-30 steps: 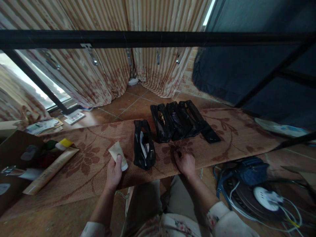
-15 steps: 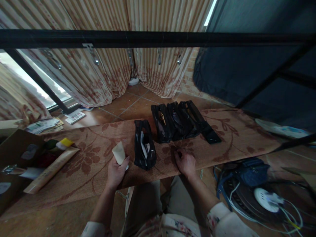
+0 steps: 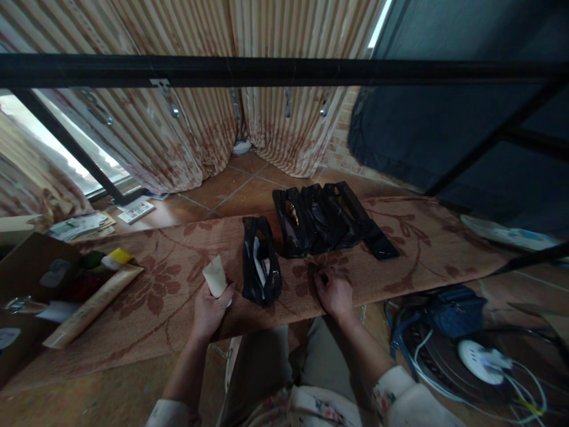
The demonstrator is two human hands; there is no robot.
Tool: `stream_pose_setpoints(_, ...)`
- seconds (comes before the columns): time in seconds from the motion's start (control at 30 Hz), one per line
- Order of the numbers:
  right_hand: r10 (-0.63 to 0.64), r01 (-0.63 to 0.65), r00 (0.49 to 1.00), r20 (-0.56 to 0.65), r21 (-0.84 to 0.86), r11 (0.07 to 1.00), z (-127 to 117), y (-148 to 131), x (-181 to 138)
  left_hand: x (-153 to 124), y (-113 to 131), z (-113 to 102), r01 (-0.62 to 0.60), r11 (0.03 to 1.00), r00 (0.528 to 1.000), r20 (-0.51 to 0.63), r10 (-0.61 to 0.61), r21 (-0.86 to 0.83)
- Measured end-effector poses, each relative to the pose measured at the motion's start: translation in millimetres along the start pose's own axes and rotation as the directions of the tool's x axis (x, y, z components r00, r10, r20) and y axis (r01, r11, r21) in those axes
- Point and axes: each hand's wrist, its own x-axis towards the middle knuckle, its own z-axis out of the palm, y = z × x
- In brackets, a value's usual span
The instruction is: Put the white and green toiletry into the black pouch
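My left hand [image 3: 210,309] is wrapped round a pale cream squeeze tube [image 3: 215,277], its flat end up and its white cap low by my fingers. Just right of it an open black mesh pouch [image 3: 261,261] stands on the cloth with white and pale items inside. My right hand [image 3: 334,292] rests on the cloth, fingers loosely curled with nothing seen in them. Beyond it, three more black mesh pouches [image 3: 291,222] stand side by side, one showing something gold. A flat, glossy black item [image 3: 381,242] lies at their right end.
A cardboard box [image 3: 40,267] at the left holds a yellow-capped item [image 3: 119,257] and a long tan tube [image 3: 91,305]. A dark metal bar [image 3: 284,71] crosses ahead, before striped curtains [image 3: 178,136]. Below right are a blue bag [image 3: 457,311] and a white power strip [image 3: 480,360] with cables.
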Motion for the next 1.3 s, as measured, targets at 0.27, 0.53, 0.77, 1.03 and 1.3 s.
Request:
stream_pose_setpoints(0.27, 0.001, -0.001, 1.000, 0.011, 0.017, 1.000, -1, -1, 0, 0, -1, 0, -0.005, 1.000, 1.000, -0.011, 0.006, 0.009)
stream_pose_setpoints(0.53, 0.003, -0.003, 1.000, 0.011, 0.009, 1.000, -1, -1, 0, 0, 1, 0, 0.007, 1.000, 1.000, 0.001, -0.007, -0.006)
stream_pose_setpoints(0.77, -0.004, 0.004, 1.000, 0.000, 0.027, 1.000, -1, -1, 0, 0, -2, 0, -0.002, 1.000, 1.000, -0.002, 0.002, 0.020)
stream_pose_setpoints(1.03, 0.005, -0.005, 1.000, 0.019, 0.007, 1.000, -3, -2, -1, 2, -10, 0, -0.027, 0.999, 1.000, 0.013, 0.027, 0.021)
stream_pose_setpoints(1.3, 0.018, -0.018, 1.000, 0.022, -0.015, 1.000, 0, -1, 1, 0, 0, 1, 0.004, 1.000, 1.000, -0.010, -0.004, -0.010)
